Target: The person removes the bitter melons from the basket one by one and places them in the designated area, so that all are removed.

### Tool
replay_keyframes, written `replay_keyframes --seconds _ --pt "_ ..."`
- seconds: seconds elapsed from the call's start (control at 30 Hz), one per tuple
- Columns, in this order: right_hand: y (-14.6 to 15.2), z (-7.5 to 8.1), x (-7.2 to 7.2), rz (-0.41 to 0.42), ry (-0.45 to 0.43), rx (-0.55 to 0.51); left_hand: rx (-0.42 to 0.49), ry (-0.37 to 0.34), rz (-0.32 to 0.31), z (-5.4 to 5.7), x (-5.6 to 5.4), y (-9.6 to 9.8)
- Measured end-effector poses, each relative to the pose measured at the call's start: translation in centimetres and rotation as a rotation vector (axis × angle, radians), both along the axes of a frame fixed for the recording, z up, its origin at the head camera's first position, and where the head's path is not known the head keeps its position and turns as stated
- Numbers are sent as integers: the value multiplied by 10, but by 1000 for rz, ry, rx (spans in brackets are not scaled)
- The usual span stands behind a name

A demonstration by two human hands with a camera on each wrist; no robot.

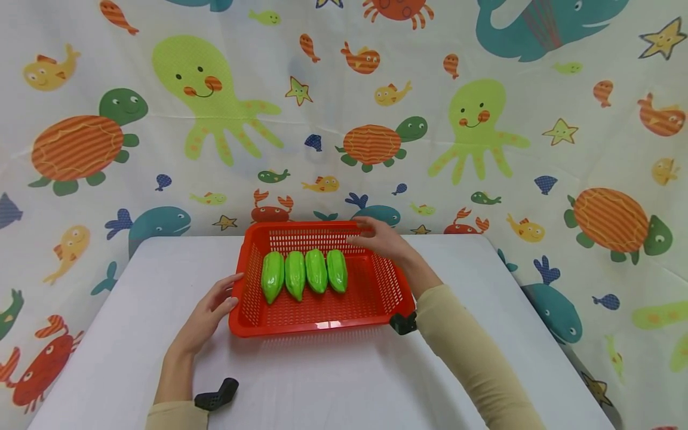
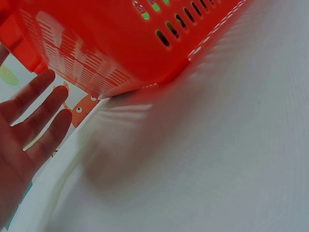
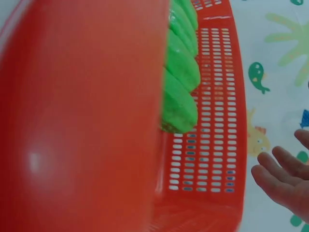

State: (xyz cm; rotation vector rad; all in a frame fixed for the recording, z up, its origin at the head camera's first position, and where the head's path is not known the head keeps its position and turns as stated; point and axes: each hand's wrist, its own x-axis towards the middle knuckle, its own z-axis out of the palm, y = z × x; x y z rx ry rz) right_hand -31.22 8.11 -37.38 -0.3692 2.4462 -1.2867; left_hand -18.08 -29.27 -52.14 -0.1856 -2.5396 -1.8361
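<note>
A red plastic basket (image 1: 322, 327) with slotted walls stands on the white table. Several glossy green ridged fruits (image 1: 295, 275) lie side by side in its left and middle part; they look like star fruit, though I cannot tell the kind surely. My left hand (image 1: 209, 307) is at the basket's left rim, fingers loosely extended, the fingertips at or very near the edge. In the left wrist view the fingers (image 2: 43, 130) are spread beside the basket wall. My right hand (image 1: 378, 239) hovers by the back right rim, fingers relaxed, with nothing in it.
The white table (image 1: 322, 382) runs around the basket on both sides and in front. Behind it hangs a curtain (image 1: 344, 89) printed with sea animals. A black device (image 1: 217, 394) is on the left wrist, and another black piece (image 1: 403, 323) on the right.
</note>
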Motion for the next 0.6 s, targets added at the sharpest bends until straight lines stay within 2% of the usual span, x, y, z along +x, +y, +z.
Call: replay_keyframes --seconds 0.4,0.6 --pt "-9 -1 -7 -7 -17 33 2 2 -16 1 0 -1" --pt "-15 -3 -16 10 -2 85 12 9 -20 2 1 0"
